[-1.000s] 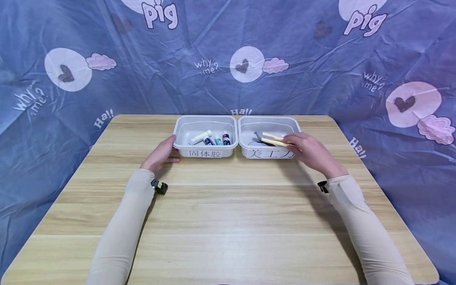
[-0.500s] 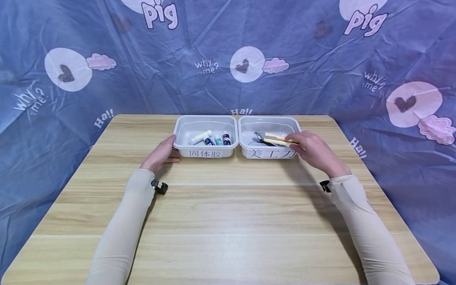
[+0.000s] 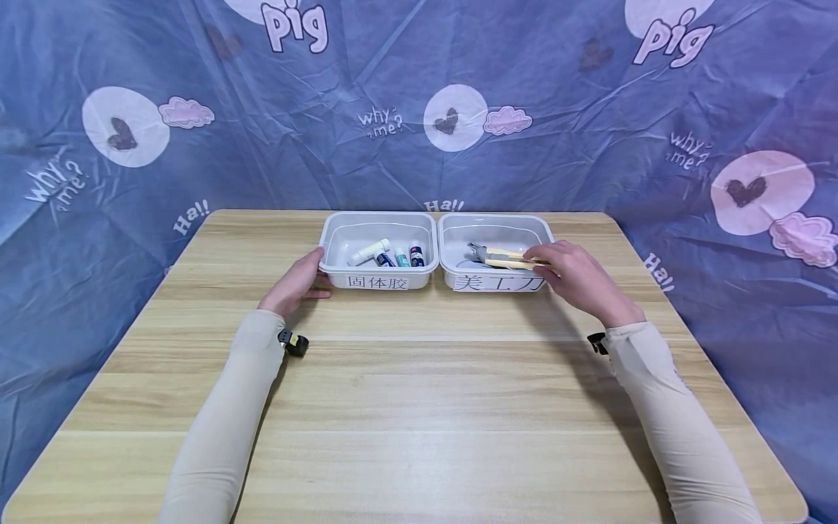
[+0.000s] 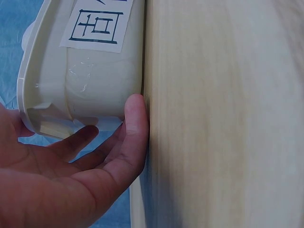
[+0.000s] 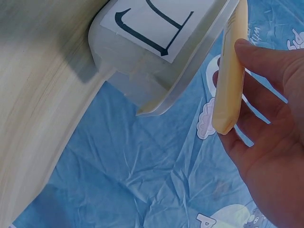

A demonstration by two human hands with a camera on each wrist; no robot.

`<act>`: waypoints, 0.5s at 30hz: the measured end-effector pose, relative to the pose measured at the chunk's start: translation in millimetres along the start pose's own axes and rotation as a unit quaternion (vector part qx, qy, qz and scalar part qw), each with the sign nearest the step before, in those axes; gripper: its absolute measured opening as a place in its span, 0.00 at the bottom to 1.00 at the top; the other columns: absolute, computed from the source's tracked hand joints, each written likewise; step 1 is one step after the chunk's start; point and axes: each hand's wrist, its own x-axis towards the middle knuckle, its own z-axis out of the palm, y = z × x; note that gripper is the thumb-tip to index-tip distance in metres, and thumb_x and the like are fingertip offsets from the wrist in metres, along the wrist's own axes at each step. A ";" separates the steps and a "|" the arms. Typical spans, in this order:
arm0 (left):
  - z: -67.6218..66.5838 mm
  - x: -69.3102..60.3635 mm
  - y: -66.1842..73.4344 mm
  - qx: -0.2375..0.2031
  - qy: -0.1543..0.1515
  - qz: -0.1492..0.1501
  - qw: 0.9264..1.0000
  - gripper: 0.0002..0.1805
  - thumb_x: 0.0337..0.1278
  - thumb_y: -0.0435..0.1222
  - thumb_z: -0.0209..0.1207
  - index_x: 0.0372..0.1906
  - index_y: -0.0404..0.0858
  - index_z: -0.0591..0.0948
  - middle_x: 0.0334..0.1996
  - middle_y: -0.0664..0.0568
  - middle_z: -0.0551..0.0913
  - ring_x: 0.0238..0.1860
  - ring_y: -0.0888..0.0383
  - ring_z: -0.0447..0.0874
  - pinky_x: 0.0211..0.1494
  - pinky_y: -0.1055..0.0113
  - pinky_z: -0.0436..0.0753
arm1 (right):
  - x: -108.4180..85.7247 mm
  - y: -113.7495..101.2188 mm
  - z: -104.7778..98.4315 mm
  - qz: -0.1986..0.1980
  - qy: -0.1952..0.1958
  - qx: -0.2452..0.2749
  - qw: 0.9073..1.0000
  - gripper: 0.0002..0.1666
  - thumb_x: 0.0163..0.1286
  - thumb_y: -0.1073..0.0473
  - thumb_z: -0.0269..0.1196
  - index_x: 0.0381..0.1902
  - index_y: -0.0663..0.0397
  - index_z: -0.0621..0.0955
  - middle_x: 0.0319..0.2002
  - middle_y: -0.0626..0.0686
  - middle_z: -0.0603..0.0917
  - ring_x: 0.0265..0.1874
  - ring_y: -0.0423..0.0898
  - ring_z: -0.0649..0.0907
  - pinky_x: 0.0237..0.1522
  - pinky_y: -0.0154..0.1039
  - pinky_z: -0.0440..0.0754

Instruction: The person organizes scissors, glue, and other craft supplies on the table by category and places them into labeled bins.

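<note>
Two white plastic boxes stand side by side at the table's back edge. The left box (image 3: 340,278) has several glue sticks (image 3: 382,257) in it. My left hand (image 3: 297,282) touches its left end; in the left wrist view the thumb lies low along the wall and the other fingers reach round that end. Over the right box (image 3: 447,278) my right hand (image 3: 576,280) pinches a yellow utility knife (image 5: 230,80) between thumb and fingers. The knife slants above the front rim, its grey tip pointing left. What lies beneath it in the box is mostly hidden.
Printed paper labels (image 3: 377,283) are stuck on the box fronts. The wooden table (image 3: 419,407) stretches from the boxes to the front. A blue patterned cloth (image 3: 419,167) hangs close behind and on both sides.
My right hand has shifted slightly right with the utility knife, which has turned so more of its grey face shows. My left hand and both boxes have stayed in place.
</note>
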 end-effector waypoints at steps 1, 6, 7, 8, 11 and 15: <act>0.1 0.1 -0.1 -0.001 0.001 0.000 1.000 0.37 0.82 0.56 0.27 0.74 0.32 0.62 0.51 0.42 0.71 0.49 0.53 0.73 0.58 0.54 0.85 | 0.0 -0.2 0.1 -0.001 0.000 0.000 1.000 0.17 0.60 0.76 0.71 0.47 0.62 0.85 0.45 0.58 0.88 0.46 0.58 0.86 0.51 0.55 0.83; 0.4 0.0 -0.8 0.001 -0.001 0.001 1.000 0.38 0.81 0.57 0.27 0.74 0.31 0.62 0.51 0.42 0.71 0.50 0.53 0.74 0.59 0.54 0.85 | -0.5 -0.6 0.6 -0.003 0.001 0.000 1.000 0.17 0.60 0.76 0.70 0.47 0.63 0.85 0.45 0.58 0.88 0.46 0.58 0.86 0.51 0.55 0.83; 0.4 -0.1 -0.8 0.002 -0.001 0.002 1.000 0.38 0.81 0.57 0.27 0.74 0.31 0.62 0.51 0.42 0.71 0.50 0.53 0.74 0.59 0.54 0.85 | -0.5 -0.7 0.7 -0.003 0.001 0.000 1.000 0.17 0.60 0.77 0.70 0.47 0.63 0.85 0.45 0.58 0.88 0.46 0.58 0.86 0.51 0.55 0.83; 0.4 -0.4 -0.7 0.004 -0.002 0.002 1.000 0.38 0.81 0.57 0.27 0.74 0.31 0.62 0.51 0.42 0.71 0.50 0.53 0.74 0.59 0.54 0.85 | -0.5 -0.8 0.7 -0.002 0.001 0.001 1.000 0.18 0.60 0.77 0.70 0.48 0.63 0.85 0.45 0.58 0.88 0.46 0.58 0.86 0.51 0.55 0.83; 0.2 -0.9 -0.4 0.008 -0.001 0.002 1.000 0.38 0.81 0.57 0.27 0.74 0.31 0.62 0.52 0.41 0.71 0.50 0.52 0.73 0.60 0.53 0.85 | -0.8 -1.6 0.3 0.003 0.002 0.004 1.000 0.18 0.60 0.78 0.69 0.48 0.63 0.85 0.46 0.59 0.88 0.47 0.58 0.86 0.52 0.55 0.83; 0.1 -0.9 -0.5 0.009 -0.001 0.001 1.000 0.38 0.81 0.57 0.27 0.75 0.32 0.62 0.52 0.40 0.71 0.51 0.52 0.73 0.60 0.53 0.84 | -1.5 -2.3 -0.9 0.012 0.004 0.006 1.000 0.18 0.62 0.78 0.68 0.49 0.62 0.85 0.46 0.59 0.88 0.48 0.58 0.85 0.53 0.55 0.83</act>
